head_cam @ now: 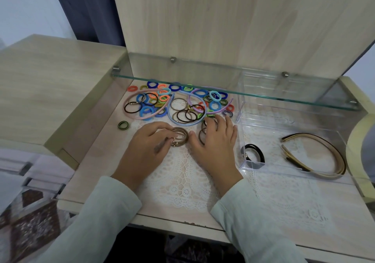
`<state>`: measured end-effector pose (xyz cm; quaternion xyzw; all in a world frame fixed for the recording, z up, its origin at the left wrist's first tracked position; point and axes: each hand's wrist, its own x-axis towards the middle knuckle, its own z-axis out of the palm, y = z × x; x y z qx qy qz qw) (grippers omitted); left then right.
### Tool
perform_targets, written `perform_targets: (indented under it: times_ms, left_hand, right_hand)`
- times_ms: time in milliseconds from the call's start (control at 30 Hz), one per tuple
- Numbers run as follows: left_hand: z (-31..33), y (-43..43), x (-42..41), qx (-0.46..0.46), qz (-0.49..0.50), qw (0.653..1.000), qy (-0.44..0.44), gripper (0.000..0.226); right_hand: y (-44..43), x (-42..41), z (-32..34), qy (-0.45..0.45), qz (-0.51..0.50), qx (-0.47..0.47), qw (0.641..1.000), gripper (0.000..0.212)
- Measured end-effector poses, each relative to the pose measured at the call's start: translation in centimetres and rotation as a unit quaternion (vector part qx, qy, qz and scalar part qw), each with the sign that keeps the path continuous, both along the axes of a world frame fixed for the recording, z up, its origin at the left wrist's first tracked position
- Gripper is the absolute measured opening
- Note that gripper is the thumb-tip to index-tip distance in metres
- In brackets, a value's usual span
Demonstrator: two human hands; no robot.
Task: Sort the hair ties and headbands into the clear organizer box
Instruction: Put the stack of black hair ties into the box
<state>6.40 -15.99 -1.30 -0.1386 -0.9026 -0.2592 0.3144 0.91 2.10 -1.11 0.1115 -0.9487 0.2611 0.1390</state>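
My left hand (148,141) pinches a small stack of thin brown hair ties (180,136) on the lace mat. My right hand (215,141) lies over more dark brown ties (203,129), fingers spread and slightly bent on them. Behind both hands lies a pile of colourful hair ties (176,100) with a pink headband (132,116), a blue headband (182,123) and a lilac headband (213,111). The clear organizer box (253,164) stands to the right. It holds black ties (257,151) in a front compartment and gold-brown headbands (324,155) in the large one.
A glass shelf (223,88) overhangs the back of the pile and the box. A lone green-black tie (123,125) lies at the left. Wooden cabinet walls close in the left and back. The desk's front edge (162,220) is near my sleeves.
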Motion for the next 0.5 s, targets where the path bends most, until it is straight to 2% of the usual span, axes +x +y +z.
perform_targets:
  times_ms: [133,267,367,500]
  left_hand:
    - [-0.2,0.0,-0.1,-0.005,-0.001,1.0,-0.01,0.018]
    - [-0.1,0.0,0.0,0.004,-0.005,1.0,-0.02,0.025]
    - [-0.1,-0.3,-0.1,0.016,0.03,0.999,-0.042,0.034]
    - [-0.5,-0.3,-0.3,0.004,0.156,0.978,-0.141,0.046]
  right_hand:
    - [0.1,0.5,0.4,0.019,0.057,-0.045,0.997,0.059]
    - [0.4,0.9,0.8,0.061,0.169,-0.077,0.981,0.046]
    - [0.4,1.0,0.5,0.092,0.222,-0.015,0.971,0.044]
    - [0.3,1.1,0.4,0.105,0.22,0.034,0.969,0.036]
